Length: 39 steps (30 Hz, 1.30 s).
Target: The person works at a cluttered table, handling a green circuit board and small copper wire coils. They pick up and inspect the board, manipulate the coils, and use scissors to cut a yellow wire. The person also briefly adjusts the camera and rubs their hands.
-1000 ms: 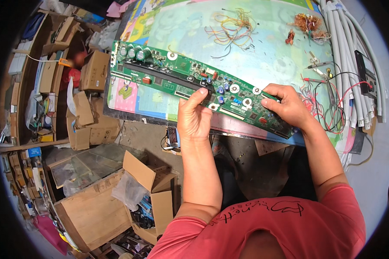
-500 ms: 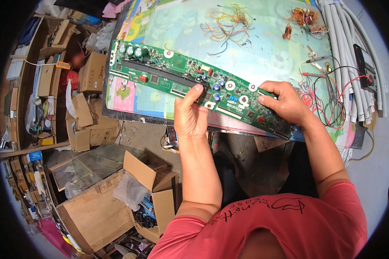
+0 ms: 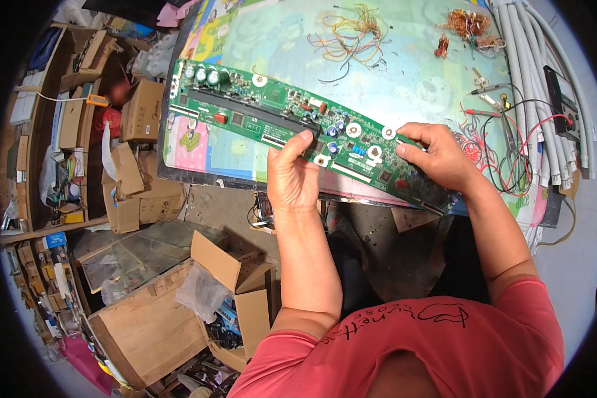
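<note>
A long green circuit board (image 3: 259, 109) lies slanted across the near part of a table covered with a colourful mat (image 3: 404, 73). It carries capacitors, a long black strip and small parts. My left hand (image 3: 292, 176) grips the board's near edge around its middle, thumb on top. My right hand (image 3: 438, 156) holds the board toward its right end, fingers on its upper face.
Loose coloured wires (image 3: 348, 36) and copper coils (image 3: 467, 26) lie at the back of the mat. Test leads (image 3: 511, 126), a dark meter (image 3: 564, 99) and white hoses (image 3: 547, 79) are at the right. Open cardboard boxes (image 3: 179, 312) and shelves (image 3: 53, 119) crowd the floor on the left.
The view has shifted slightly, and both hands stay on the board. My right hand has slid a little along the board's right end.
</note>
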Available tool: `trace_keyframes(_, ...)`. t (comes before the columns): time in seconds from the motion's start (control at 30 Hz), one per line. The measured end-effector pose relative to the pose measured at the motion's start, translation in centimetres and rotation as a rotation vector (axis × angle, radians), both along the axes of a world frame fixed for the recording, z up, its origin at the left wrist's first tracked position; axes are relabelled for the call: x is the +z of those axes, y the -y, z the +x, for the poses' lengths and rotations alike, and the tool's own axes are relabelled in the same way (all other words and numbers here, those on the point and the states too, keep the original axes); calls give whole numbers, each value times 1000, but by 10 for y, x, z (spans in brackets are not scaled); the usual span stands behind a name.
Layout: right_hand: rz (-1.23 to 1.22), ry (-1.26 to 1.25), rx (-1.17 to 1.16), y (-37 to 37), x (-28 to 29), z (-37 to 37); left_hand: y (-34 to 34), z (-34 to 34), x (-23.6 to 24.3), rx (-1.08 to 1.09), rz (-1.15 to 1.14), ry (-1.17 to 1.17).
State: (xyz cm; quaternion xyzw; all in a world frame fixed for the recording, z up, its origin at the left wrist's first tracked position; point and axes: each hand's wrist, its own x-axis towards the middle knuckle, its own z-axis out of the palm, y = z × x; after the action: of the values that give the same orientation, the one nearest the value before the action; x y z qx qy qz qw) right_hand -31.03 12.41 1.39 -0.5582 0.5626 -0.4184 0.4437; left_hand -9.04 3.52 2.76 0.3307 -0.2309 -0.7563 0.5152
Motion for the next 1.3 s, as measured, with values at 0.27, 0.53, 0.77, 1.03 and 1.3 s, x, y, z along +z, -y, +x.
trace_keyframes(0.27, -70, -88, -24, 1, 9, 0, 2, 4, 0, -39, 29, -93)
trace_keyframes(0.53, 52, 58, 5, 0, 3, 1, -1, -4, 6, 19, -117, 124)
trace_keyframes(0.77, 158, 67, 77, 2, -12, -2, 4, -3, -6, 88, -110, 217)
trace_keyframes(1.03, 167, 101, 46, 4, -16, -6, 12, 6, -7, 231, -104, 207)
trace_keyframes(1.3, -218, -294, -5, -4, 6, 24, 2, -11, -1, 349, -173, 350)
